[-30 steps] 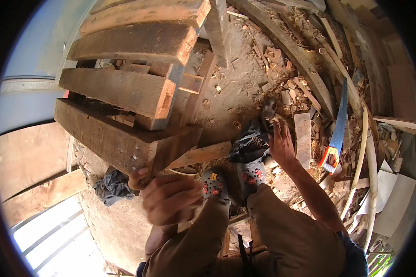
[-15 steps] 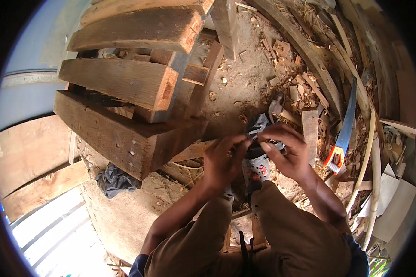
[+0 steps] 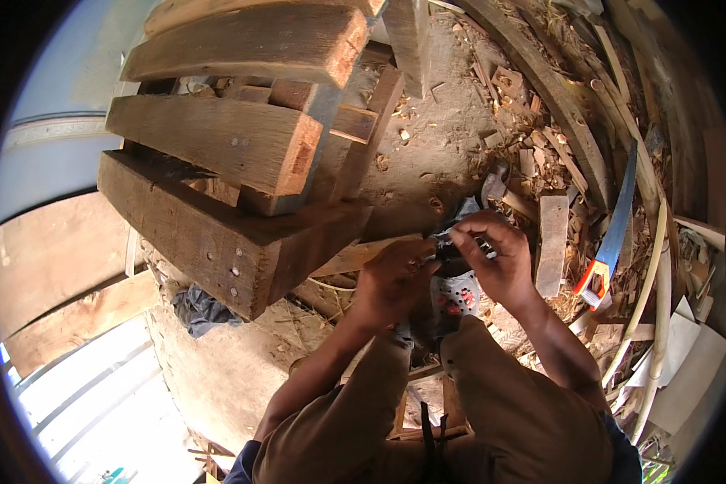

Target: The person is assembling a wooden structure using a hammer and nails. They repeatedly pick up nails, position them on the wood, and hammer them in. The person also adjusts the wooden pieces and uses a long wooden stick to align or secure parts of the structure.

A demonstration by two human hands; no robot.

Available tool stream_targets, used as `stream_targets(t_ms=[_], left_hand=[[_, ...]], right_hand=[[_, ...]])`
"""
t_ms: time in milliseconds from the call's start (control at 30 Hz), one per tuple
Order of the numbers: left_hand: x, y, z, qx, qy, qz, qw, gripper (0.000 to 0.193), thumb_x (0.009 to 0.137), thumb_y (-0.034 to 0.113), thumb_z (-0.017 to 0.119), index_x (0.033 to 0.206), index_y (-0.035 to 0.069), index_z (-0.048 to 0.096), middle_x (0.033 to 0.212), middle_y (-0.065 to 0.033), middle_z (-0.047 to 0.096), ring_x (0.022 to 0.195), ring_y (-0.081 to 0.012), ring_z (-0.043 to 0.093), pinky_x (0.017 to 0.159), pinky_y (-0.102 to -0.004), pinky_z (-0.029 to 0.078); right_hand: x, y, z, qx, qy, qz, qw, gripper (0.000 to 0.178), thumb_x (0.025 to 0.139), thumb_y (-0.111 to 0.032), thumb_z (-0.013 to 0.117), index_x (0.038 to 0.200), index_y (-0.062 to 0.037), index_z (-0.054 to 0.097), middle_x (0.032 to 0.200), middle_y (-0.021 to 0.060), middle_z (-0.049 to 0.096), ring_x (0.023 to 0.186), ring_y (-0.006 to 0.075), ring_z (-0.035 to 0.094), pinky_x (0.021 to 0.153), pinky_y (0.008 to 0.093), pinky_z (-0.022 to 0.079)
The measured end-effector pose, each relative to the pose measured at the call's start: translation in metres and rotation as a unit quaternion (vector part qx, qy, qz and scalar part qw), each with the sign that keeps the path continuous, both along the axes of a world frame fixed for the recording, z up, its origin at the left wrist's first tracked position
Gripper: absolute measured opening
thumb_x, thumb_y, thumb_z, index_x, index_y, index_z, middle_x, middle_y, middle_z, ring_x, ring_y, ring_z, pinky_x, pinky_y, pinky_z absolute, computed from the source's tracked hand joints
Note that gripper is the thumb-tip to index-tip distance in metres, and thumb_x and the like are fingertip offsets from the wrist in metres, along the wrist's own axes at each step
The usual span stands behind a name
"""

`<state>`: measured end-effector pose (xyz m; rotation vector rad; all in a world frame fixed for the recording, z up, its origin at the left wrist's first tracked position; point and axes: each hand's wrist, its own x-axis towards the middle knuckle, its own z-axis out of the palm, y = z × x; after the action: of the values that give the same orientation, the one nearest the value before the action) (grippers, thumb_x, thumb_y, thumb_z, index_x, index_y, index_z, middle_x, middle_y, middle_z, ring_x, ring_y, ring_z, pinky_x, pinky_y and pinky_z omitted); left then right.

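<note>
Both hands meet in front of my knees, fingertips closed in pinches close together. My left hand (image 3: 391,282) is curled, thumb and forefinger toward the right hand. My right hand (image 3: 496,254) pinches at the same spot, its other fingers bent. Whatever lies between the fingertips is too small and dark to name. Just beyond them shows a bit of shiny dark plastic (image 3: 465,208); I cannot tell whether the fingers hold it. Below the hands is a pale perforated shoe (image 3: 457,297) with red marks. A hammer (image 3: 494,182) lies on the ground past the right hand.
A slatted wooden structure (image 3: 210,137) of thick planks stands at the left, its near corner close to my left hand. A handsaw (image 3: 613,234) with an orange handle leans at the right, near a short board (image 3: 552,242). Wood scraps (image 3: 532,153) and crumpled black plastic (image 3: 202,310) litter the ground.
The whole view has shifted slightly. My hands stay together, with the left hand turned a little more inward. Less of the shiny plastic shows above the fingers.
</note>
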<state>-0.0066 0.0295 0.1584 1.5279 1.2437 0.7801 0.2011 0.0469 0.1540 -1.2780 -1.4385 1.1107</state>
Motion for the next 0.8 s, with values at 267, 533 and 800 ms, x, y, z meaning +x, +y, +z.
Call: stream_targets(t_ms=[267,533,800], left_hand=[[-0.19,0.023,-0.045,-0.047,0.04,0.314,0.947,0.029,0.098,0.014,0.066,0.122,-0.002,0.065,0.115,-0.0111,0.071,0.106,-0.0172,0.068,0.095,-0.0328,0.054],[-0.107,0.192,0.003,-0.045,0.068,-0.147,0.986,0.039,0.097,0.018,0.069,0.131,0.001,0.061,0.121,-0.0109,0.069,0.109,-0.0158,0.066,0.097,-0.0311,0.052],[-0.045,0.199,-0.017,0.008,0.043,-0.286,0.957,0.038,0.092,0.014,0.076,0.126,0.001,0.067,0.121,-0.0097,0.071,0.105,-0.0116,0.065,0.093,-0.0285,0.053]], right_hand=[[0.01,0.017,-0.029,-0.079,0.014,0.025,0.996,0.014,0.098,0.003,0.063,0.111,0.0039,0.067,0.1,0.0054,0.069,0.092,0.0098,0.066,0.083,0.0247,0.053],[-0.038,0.085,-0.051,-0.067,0.151,0.021,0.986,0.016,0.096,-0.005,0.07,0.11,0.0017,0.073,0.094,0.0055,0.074,0.087,0.0075,0.064,0.078,0.0246,0.053],[-0.056,0.111,-0.055,-0.099,0.259,-0.013,0.961,0.013,0.095,-0.004,0.072,0.105,0.0017,0.075,0.098,0.0072,0.075,0.09,0.0088,0.066,0.08,0.0247,0.054]])
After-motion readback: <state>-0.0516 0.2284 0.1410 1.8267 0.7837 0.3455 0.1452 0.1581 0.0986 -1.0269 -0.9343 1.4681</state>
